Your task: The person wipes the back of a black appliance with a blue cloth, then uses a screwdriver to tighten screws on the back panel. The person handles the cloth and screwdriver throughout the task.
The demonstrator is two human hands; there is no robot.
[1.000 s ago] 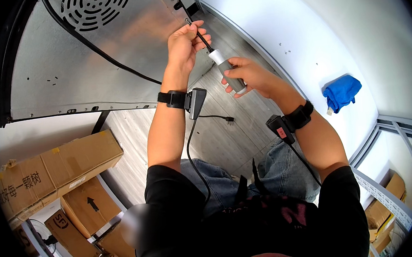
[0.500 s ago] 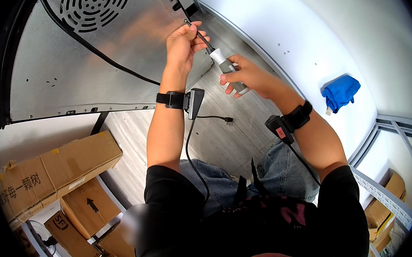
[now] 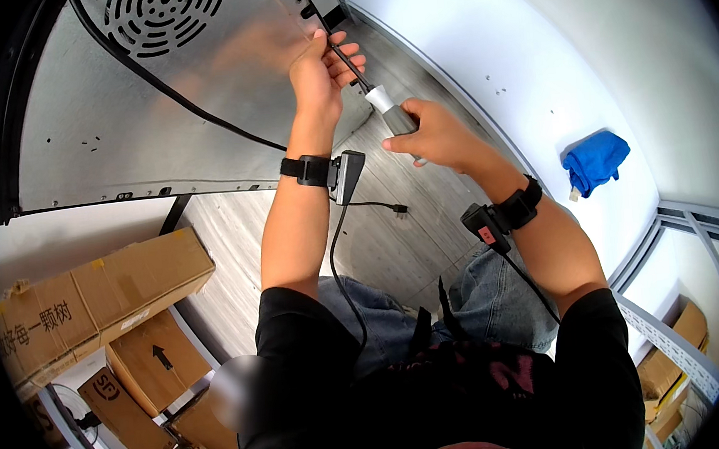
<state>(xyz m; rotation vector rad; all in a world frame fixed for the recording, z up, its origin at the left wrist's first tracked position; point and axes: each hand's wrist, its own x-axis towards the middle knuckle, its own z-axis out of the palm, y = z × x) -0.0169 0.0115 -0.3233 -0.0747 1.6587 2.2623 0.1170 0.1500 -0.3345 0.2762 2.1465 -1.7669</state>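
My right hand point(image 3: 437, 136) is closed around the grey-and-white handle of a screwdriver point(image 3: 391, 110). Its dark shaft slants up and left towards the right edge of a large metal panel point(image 3: 203, 127). At the tip end is my left hand point(image 3: 321, 73), its palm beside the panel edge. The shaft crosses in front of its loosely curled, parted fingers, while the thumb points up beside the tip. What the tip touches is too small to make out. Vent slots and a black cable point(image 3: 175, 95) show on the panel.
A plug on a cord point(image 3: 398, 209) lies on the grey wood-look floor point(image 3: 403, 246). Several cardboard boxes point(image 3: 156, 355) stand at the lower left. On the white surface to the right lies a blue cloth point(image 3: 595, 162) near several tiny loose pieces point(image 3: 496, 90).
My left thumb has moved up and left, away from the fingers, and the left forearm has shifted slightly right. The screwdriver tip now sits higher at the panel edge. My right grip has shifted around the handle.
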